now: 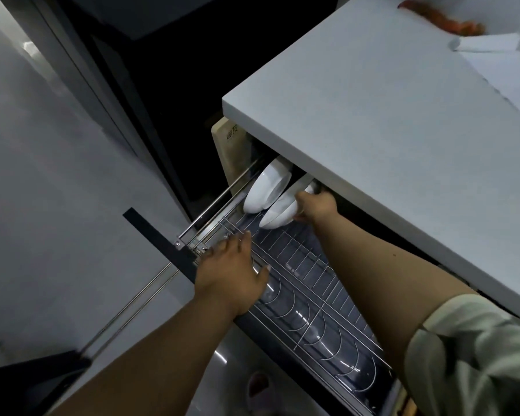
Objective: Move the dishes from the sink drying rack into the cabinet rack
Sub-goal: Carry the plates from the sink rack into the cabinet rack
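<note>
The pull-out wire cabinet rack (306, 265) stands drawn out from under the grey countertop. At its far end, two white bowls stand on edge side by side. My right hand (315, 205) reaches under the counter and grips the nearer white bowl (278, 214) by its rim. The other white bowl (266, 187) leans just behind it, untouched. My left hand (231, 265) lies flat, fingers spread, on the rack's front rail and holds nothing. The sink drying rack is out of view.
The grey countertop (373, 115) overhangs the rack on the right; white paper (499, 61) and an orange object (442, 19) lie at its far corner. A wooden board (227, 145) stands beside the cabinet. The drawer's dark front panel (159, 235) juts left over the floor.
</note>
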The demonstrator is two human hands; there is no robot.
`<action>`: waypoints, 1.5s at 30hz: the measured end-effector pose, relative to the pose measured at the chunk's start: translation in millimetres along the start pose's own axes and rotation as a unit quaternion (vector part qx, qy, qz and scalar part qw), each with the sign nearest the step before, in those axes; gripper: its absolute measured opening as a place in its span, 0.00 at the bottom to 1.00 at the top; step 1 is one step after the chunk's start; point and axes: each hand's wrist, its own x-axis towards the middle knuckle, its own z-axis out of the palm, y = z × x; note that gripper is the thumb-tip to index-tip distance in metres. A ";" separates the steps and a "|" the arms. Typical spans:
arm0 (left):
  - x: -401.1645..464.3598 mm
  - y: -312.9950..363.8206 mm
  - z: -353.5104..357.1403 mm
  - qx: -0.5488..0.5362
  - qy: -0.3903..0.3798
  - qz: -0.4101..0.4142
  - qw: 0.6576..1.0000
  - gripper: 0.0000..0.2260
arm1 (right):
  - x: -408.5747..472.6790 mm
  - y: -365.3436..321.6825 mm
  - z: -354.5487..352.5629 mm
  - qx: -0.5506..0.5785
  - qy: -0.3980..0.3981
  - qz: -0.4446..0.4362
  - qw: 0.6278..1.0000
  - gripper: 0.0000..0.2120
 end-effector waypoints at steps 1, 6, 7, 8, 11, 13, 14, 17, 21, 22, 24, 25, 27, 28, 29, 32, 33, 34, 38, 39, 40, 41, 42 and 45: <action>0.4 -0.4 1.4 -0.004 0.000 0.000 1.000 0.34 | 3.5 -2.1 3.9 -0.021 -0.002 0.003 1.000 0.06; 1.3 -3.6 8.1 -0.010 0.014 -0.002 1.000 0.34 | 27.8 -6.1 23.5 -0.098 -0.023 0.021 0.995 0.11; 1.4 -4.0 8.4 -0.014 0.015 0.000 1.000 0.34 | 35.2 -5.2 27.2 -0.104 -0.025 0.023 0.994 0.12; 1.4 -4.0 8.3 -0.019 0.015 0.002 1.000 0.34 | 41.2 -4.5 30.4 -0.116 -0.031 0.024 0.992 0.13; 0.7 -3.7 8.2 -0.041 0.017 0.000 0.999 0.33 | 31.5 -16.8 36.9 -0.169 -0.039 0.015 0.985 0.16; 0.7 -4.2 8.3 -0.051 0.020 -0.007 0.998 0.32 | 22.5 -19.3 42.3 -0.178 -0.012 -0.004 0.984 0.19; 0.6 -4.3 8.5 -0.052 0.020 -0.010 0.998 0.32 | 18.3 -17.3 45.3 -0.180 0.004 -0.009 0.984 0.20; 0.5 -3.6 9.1 -0.045 0.022 -0.009 0.999 0.32 | 7.1 -9.7 51.5 -0.185 0.020 -0.026 0.982 0.27; 0.8 -4.4 10.2 -0.040 0.023 -0.005 0.999 0.32 | 15.6 -17.1 55.2 -0.196 0.011 -0.034 0.980 0.24; 0.9 -4.4 10.8 -0.039 0.023 -0.004 0.999 0.32 | 20.7 -19.1 54.5 -0.204 0.003 -0.033 0.978 0.22; 1.1 -4.6 11.3 -0.041 0.025 -0.003 0.999 0.32 | 32.3 -21.9 53.2 -0.220 -0.029 -0.025 0.975 0.22; 1.1 -5.0 11.3 -0.044 0.027 -0.002 0.999 0.32 | 38.1 -23.0 52.4 -0.231 -0.048 -0.023 0.972 0.23; 1.4 -5.8 12.0 -0.050 0.028 -0.002 0.998 0.32 | 52.5 -22.8 53.6 -0.234 -0.070 -0.017 0.970 0.22; 1.4 -5.9 12.1 -0.052 0.028 -0.002 0.998 0.32 | 59.2 -22.8 55.5 -0.228 -0.074 -0.015 0.971 0.22; 1.3 -5.7 12.1 -0.054 0.030 -0.002 0.998 0.32 | 63.7 -22.4 57.1 -0.226 -0.080 -0.012 0.971 0.22; 1.4 -4.7 11.6 -0.057 0.030 -0.005 0.998 0.32 | 71.1 -21.6 60.5 -0.223 -0.089 -0.013 0.971 0.27; 1.6 -4.3 11.4 -0.054 0.030 -0.005 0.998 0.32 | 67.3 -22.7 59.1 -0.229 -0.084 -0.016 0.970 0.28; 1.6 -4.2 11.6 -0.051 0.030 -0.006 0.998 0.31 | 61.9 -23.4 56.6 -0.236 -0.077 -0.022 0.969 0.29; 1.0 -2.7 10.6 -0.063 0.034 -0.012 0.997 0.30 | 38.3 -12.5 41.1 -0.244 -0.055 -0.027 0.968 0.28; 0.9 -2.3 9.9 -0.064 0.034 -0.014 0.997 0.30 | 30.8 -7.1 36.7 -0.234 -0.055 -0.033 0.970 0.28; 1.0 -2.1 9.2 -0.065 0.033 -0.016 0.997 0.30 | 23.4 -0.5 33.6 -0.225 -0.060 -0.040 0.972 0.29; 1.2 -1.9 8.2 -0.066 0.032 -0.019 0.997 0.30 | 16.9 7.2 30.3 -0.216 -0.069 -0.044 0.973 0.29; 1.0 -1.6 7.3 -0.065 0.031 -0.022 0.997 0.29 | 10.3 15.7 27.9 -0.208 -0.082 -0.041 0.974 0.29; 0.0 0.5 3.9 -0.053 0.029 -0.025 0.998 0.27 | -7.4 34.5 17.3 -0.151 -0.103 -0.023 0.983 0.24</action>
